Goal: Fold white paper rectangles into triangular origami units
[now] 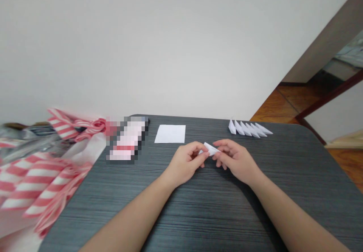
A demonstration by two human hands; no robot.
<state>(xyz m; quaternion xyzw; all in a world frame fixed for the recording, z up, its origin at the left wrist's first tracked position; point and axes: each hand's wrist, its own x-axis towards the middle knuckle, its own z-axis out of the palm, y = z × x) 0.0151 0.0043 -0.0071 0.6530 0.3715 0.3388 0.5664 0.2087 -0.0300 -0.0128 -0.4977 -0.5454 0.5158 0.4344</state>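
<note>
A small piece of folded white paper [210, 149] is held between my two hands, just above the dark table [195, 206]. My left hand [187, 161] pinches its left end between thumb and fingers. On the other side, my right hand [236, 159] grips the right end, with thumb and forefinger closed on it. Parts of the folded paper are hidden behind my fingers. Beyond my left hand lies a flat white sheet of paper [170, 134]. Several pointed folded paper pieces [249, 128] lie in an overlapping row past my right hand.
A blurred-out, phone-like object [128, 138] lies at the table's left edge. Red-and-white striped bags [38, 180] and clear plastic are heaped left of the table. A pale wall [170, 47] rises behind it, and wooden floor [272, 104] shows at the right.
</note>
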